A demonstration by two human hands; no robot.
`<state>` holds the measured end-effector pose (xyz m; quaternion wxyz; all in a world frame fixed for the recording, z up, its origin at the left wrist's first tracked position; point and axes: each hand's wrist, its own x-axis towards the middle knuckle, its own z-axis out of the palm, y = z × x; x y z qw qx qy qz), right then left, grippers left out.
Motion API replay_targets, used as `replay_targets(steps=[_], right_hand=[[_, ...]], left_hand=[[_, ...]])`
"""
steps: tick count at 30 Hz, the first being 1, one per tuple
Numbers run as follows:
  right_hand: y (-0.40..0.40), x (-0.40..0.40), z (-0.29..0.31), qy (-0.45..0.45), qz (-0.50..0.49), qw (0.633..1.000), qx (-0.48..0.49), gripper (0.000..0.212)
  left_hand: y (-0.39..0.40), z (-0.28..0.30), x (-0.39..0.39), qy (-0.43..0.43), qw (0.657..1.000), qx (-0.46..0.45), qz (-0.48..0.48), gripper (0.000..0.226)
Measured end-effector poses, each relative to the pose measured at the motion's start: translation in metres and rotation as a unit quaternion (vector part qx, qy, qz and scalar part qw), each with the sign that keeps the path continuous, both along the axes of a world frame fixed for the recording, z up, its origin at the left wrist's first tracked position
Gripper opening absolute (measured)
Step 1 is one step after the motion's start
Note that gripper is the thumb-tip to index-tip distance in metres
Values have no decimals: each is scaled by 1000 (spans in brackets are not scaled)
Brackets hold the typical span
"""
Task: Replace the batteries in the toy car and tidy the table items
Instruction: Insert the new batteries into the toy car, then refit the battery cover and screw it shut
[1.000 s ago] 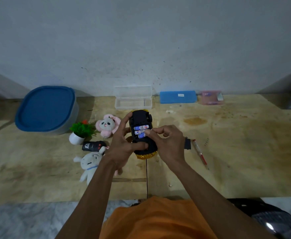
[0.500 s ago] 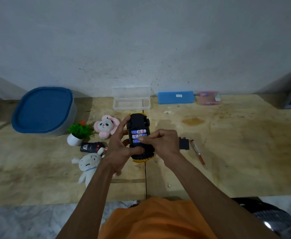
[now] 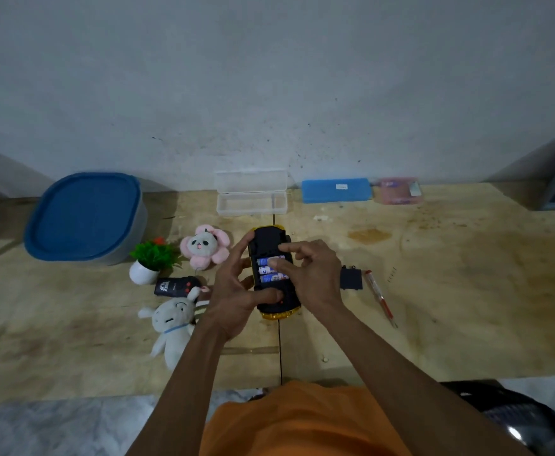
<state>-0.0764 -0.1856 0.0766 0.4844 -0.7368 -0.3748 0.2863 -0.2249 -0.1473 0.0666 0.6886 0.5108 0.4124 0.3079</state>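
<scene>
The yellow toy car [image 3: 269,238] lies upside down on the wooden table [image 3: 467,291], its black underside up and its battery bay uncovered. Three blue-and-white batteries [image 3: 267,269] sit side by side in the bay. My left hand [image 3: 233,297] grips the car from the left, thumb across its near end. My right hand [image 3: 312,274] is over the bay with a fingertip pressing on the batteries. The black battery cover [image 3: 351,278] lies on the table just right of my right hand, beside a red screwdriver [image 3: 381,297].
A blue-lidded tub [image 3: 85,218] stands at the back left. An open clear case [image 3: 251,192], a blue case [image 3: 335,190] and a pink box [image 3: 398,190] line the wall. A small potted plant [image 3: 149,261], pink plush [image 3: 205,246], white plush [image 3: 172,327] and black remote [image 3: 175,286] sit left.
My right-hand fingers moved up over the battery bay from the near battery towards the middle. The car stays gripped by my left hand and has shifted slightly.
</scene>
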Motion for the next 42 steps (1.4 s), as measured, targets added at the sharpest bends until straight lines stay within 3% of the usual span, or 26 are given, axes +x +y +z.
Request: replay_targets(steps=[5,12,16,19,22,25,27,32,37,42], right_hand=[[-1,7,-5,-60,69,996,6,24],[-13,22,-20,-153,82,985,0,24],[-25,39,-30,-115,103,988,-11,18],[-34,62,-38,-63,6,998,-11,12],[-39,103,-59,-106,-99,985,-92,13],[-39,141,-82,-136,-21,953,-270,28],[-36,153,-92,-178,24,933,-312,33],[-24,166,-96,-260,84,899,-343,39],[-24,173,-108,-206,88,917,-331,26],[-19,177,-107,-177,115,911,-354,19]], left_hand=[[8,2,-2,12,1000,8,-14,115],[7,-4,9,47,997,6,-53,110],[0,-17,23,41,995,-61,-62,112],[-1,-27,33,49,993,-95,-43,111],[-2,-37,39,48,991,-128,-11,113],[-5,-41,48,52,986,-158,15,109],[-7,-42,54,62,984,-164,25,110],[-8,-39,65,90,980,-172,32,112],[-10,-37,70,100,977,-182,53,111],[-13,-40,76,104,978,-175,55,109]])
